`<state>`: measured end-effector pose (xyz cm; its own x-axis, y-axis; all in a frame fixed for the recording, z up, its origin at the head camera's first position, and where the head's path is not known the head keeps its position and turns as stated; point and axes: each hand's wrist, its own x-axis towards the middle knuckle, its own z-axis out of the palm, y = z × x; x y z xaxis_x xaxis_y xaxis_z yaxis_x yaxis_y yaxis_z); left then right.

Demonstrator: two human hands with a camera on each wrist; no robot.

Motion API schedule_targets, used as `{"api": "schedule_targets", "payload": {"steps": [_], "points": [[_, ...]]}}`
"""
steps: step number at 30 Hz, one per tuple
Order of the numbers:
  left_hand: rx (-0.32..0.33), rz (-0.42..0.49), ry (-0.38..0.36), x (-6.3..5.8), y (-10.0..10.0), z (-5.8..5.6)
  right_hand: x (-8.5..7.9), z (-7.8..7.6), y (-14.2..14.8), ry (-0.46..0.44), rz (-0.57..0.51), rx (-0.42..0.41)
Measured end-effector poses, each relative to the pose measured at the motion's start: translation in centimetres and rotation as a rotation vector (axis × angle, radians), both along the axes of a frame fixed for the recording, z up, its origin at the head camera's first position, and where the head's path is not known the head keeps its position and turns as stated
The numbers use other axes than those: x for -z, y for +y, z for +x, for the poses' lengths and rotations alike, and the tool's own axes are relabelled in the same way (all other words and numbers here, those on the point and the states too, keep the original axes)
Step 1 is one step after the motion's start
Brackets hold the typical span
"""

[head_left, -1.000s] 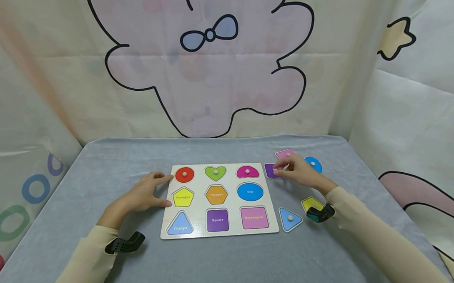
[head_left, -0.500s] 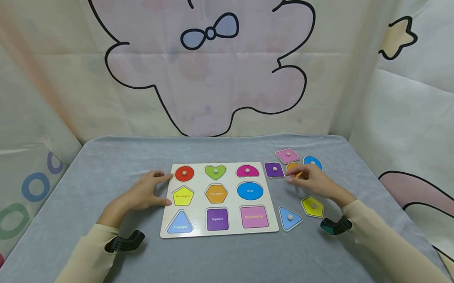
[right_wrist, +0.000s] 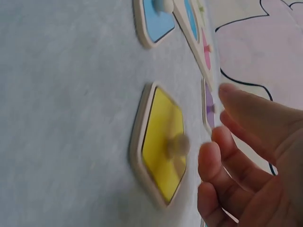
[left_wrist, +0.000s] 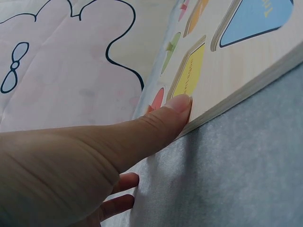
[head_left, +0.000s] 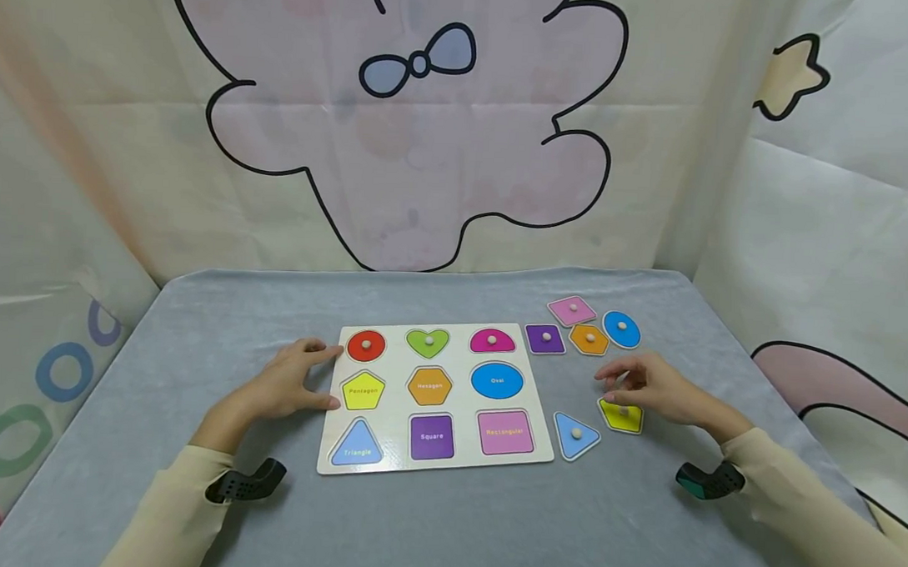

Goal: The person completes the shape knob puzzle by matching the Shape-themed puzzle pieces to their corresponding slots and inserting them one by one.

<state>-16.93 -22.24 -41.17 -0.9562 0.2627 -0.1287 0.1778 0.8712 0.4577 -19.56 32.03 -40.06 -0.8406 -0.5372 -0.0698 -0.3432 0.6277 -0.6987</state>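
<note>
Closed off far by a cream hanging (head_left: pixel 652 190) with a pinkish cartoon figure (head_left: pixel 398 152). Flanked left by a pale sheet (head_left: pixel 43 219) with coloured rings (head_left: pixel 43 373), right by a whitish panel (head_left: pixel 838 247) with a yellow star (head_left: pixel 793 78). Draped near in grey-blue cloth (head_left: pixel 445 525).

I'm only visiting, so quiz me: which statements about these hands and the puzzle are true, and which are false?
1. The left hand touches the puzzle board. True.
2. The right hand is near the loose yellow piece. True.
3. The right hand grips the loose yellow piece. False: that hand holds nothing.
4. The red circle sits in the puzzle board. True.
5. Every piece sits in the puzzle board. False: the blue triangle piece, for one, lies on the tablecloth.
</note>
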Motion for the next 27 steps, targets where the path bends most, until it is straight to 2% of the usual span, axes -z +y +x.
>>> {"api": "schedule_targets", "payload": {"steps": [7,14,27], "points": [[0.000,-0.005,-0.003,0.1,-0.1,-0.1,0.1,0.5,1.6,-0.061,-0.021,-0.062],[0.006,0.000,-0.003,0.3,-0.2,-0.1,0.9,0.4,3.2,-0.116,-0.056,-0.109],[0.001,-0.008,-0.006,0.4,-0.2,-0.2,1.3,0.2,3.6,-0.124,-0.082,-0.128]]}}
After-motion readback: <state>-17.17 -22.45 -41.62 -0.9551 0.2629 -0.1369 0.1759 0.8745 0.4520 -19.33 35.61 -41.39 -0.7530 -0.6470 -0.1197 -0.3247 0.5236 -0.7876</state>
